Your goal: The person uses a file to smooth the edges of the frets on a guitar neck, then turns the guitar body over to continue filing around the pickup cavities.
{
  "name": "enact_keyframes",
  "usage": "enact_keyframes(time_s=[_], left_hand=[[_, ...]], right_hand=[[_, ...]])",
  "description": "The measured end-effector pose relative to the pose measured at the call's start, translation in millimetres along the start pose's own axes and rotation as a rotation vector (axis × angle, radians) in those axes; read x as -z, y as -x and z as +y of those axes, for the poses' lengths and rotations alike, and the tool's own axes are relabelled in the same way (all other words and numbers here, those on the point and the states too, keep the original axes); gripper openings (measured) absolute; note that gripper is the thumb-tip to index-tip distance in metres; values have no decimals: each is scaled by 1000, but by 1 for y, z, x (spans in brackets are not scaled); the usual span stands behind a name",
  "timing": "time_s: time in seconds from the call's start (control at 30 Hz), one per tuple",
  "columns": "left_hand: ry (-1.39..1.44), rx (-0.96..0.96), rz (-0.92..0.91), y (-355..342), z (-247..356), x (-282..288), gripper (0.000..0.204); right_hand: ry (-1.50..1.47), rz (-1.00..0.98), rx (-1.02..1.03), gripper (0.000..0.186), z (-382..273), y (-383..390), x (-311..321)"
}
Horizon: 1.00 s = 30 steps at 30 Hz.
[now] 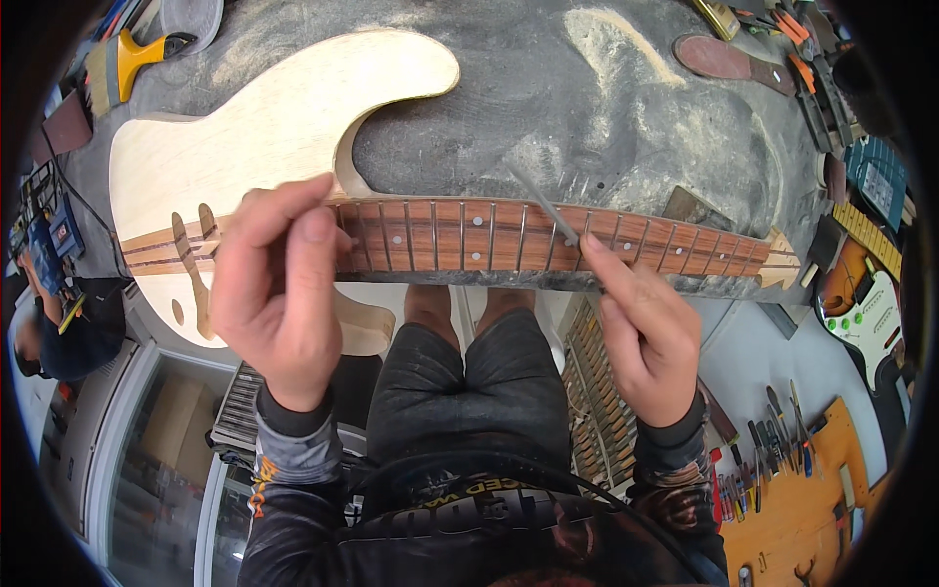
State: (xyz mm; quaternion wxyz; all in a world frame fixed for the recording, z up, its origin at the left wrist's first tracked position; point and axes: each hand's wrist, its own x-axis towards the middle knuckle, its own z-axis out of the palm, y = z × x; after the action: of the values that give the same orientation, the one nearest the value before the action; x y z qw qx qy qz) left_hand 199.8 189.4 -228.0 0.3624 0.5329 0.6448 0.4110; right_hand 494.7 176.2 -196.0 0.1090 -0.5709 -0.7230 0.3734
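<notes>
An unfinished pale-wood electric bass [245, 117] lies across the bench, its body at the left. Its reddish-brown fretboard [450, 235], with metal frets and round pale inlay dots, runs to the right. My right hand [650, 338] pinches a slim grey metal file [538, 196] between thumb and fingers; it slants over the middle frets, blurred at its far end. Above the body end of the fretboard, my left hand [284, 284] has its fingers curled toward the thumb; whether something small sits in them is hidden.
The dark bench [509, 117] carries patches of wood dust. At the far left lies a yellow-handled brush [132, 64]; a brown paddle-shaped tool [729, 61] is at the far right. A sunburst guitar [866, 318] stands right, several hand tools [768, 445] below it. Another person [73, 333] works at left.
</notes>
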Motion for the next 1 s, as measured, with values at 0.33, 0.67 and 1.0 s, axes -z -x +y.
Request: enact_keyframes(time_s=[0.33,0.67,1.0], left_hand=[[53,66,45,-14,-16,5,24],[106,29,80,-21,-28,4,27],[196,19,117,-18,-34,2,28]], right_hand=[[-487,7,-262,50,2,34,-7],[118,51,62,68,-9,-7,-15],[-413,73,-118,64,8,25,-13]])
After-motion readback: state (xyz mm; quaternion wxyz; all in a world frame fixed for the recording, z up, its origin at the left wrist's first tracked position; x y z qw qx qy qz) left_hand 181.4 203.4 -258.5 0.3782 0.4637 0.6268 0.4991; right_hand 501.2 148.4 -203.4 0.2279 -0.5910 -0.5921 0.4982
